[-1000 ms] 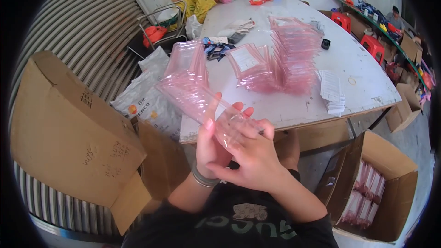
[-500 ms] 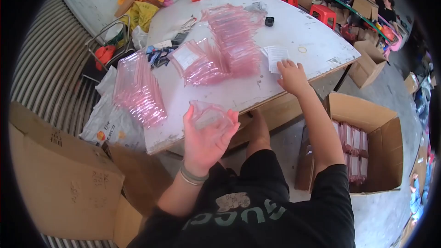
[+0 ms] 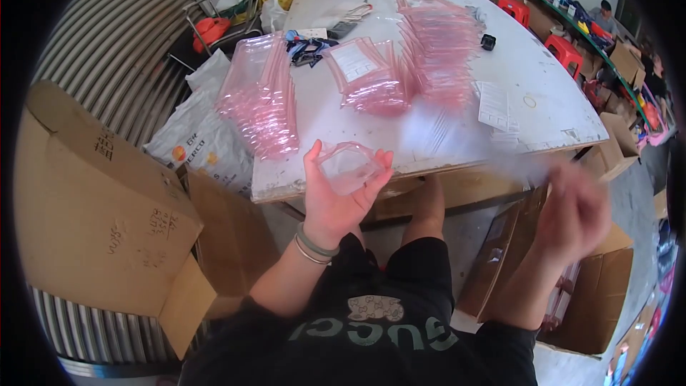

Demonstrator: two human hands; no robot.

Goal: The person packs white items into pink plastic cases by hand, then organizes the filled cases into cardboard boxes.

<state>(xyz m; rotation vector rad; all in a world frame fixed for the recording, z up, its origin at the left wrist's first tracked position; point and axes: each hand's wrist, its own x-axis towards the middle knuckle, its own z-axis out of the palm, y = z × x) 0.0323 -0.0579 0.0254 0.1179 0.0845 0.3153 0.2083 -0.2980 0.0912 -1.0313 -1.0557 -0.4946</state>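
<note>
White round worktable (image 3: 543, 64) is seen from above, its near edge chipped, with a corrugated metal wall (image 3: 93, 36) to the left.

A small clear plastic bag (image 3: 348, 166) is held in the left hand (image 3: 337, 196), raised just in front of the table's near edge. The bag is cupped between thumb and fingers, the palm turned upward, the mouth of the bag spread open. Two bands are worn at that wrist.

The right hand (image 3: 575, 214) is blurred by motion, off the table's right corner and above an open carton (image 3: 607, 293). Whether it is open or closed cannot be told, and nothing can be made out in it.

On the table, a fanned pile of pink bags (image 3: 261, 100) is laid near the left edge. A second pile of pink bags with a white label (image 3: 364, 78) sits at centre, and a taller row of pink bags (image 3: 439, 46) is stacked behind it. A stack of white slips (image 3: 494, 107) is set near the right edge.

A large cardboard box (image 3: 100, 200) is stood at the left. A printed white sack (image 3: 200, 143) is wedged between it and the table.
</note>
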